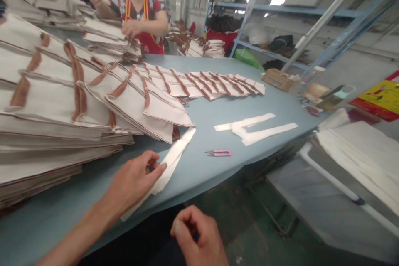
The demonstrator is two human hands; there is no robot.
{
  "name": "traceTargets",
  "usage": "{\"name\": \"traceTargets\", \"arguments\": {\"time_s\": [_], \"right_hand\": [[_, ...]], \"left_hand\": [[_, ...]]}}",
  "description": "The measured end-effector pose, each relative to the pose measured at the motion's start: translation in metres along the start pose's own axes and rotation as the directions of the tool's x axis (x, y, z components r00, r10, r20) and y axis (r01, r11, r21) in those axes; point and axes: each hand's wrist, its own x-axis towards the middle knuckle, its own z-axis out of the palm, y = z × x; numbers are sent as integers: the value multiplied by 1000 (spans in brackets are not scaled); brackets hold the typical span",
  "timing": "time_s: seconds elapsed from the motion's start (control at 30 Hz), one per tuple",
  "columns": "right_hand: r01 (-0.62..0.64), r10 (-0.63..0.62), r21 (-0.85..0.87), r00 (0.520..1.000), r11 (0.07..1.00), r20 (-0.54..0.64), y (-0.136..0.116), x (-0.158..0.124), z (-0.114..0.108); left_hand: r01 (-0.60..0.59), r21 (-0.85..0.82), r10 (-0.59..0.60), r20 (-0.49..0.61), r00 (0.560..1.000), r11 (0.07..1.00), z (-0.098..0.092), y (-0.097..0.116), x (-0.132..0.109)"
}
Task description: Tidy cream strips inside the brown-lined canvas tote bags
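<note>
My left hand point(134, 181) rests at the near table edge, fingers curled and thumb pressed on a bunch of white fabric strips point(173, 158). The strips lie slanted, their far end close to the corner of a stack of cream fabric bags point(162, 110) with brown trim. In front of the table edge, my right hand point(201, 235) is closed, thumb against curled fingers; whatever it may hold is hidden. Pink-handled thread snips point(218, 153) lie on the table to the right of the strips. Beyond them are more white strips point(258, 129), spread in a forked shape.
Tall piles of cream bags point(40, 91) cover the left of the blue-grey table point(199, 176). A row of trimmed pieces point(202, 83) runs across its far part. A co-worker point(143, 16) stands beyond. At right, a cart point(311, 187) carries white fabric; a cardboard box point(277, 79) sits behind.
</note>
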Motion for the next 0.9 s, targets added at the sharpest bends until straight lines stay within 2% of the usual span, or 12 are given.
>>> {"name": "traceTargets", "arguments": {"time_s": [0.03, 0.1, 0.23, 0.4, 0.57, 0.7, 0.77, 0.9], "right_hand": [[39, -41, -16, 994, 999, -104, -7, 8, -7], [98, -107, -53, 977, 994, -186, -15, 20, -15], [70, -79, -65, 986, 995, -148, -8, 23, -13], [-26, 26, 7, 993, 1000, -114, 21, 10, -12], [-83, 114, 206, 983, 975, -146, 39, 12, -23], [-111, 208, 431, 961, 895, -184, 39, 23, -18], [-88, 179, 416, 966, 905, -187, 31, 27, -16], [-1, 58, 204, 960, 979, -272, 8, 32, -25]], "left_hand": [[-6, 67, 7, -24, 1000, 998, 8, 8, 2], [2, 179, 12, -77, 997, 984, 22, 22, 9], [38, 299, 6, -145, 989, 953, 38, 33, 22], [-69, 337, 114, -113, 987, 939, 43, 31, 23], [-172, 246, 194, -69, 979, 954, 46, 28, -1], [-127, 113, 135, -62, 989, 985, 46, 18, -15], [-92, 47, 95, -75, 993, 995, 44, 12, -12], [-86, -60, 80, -95, 992, 994, 43, 1, 0]]}}
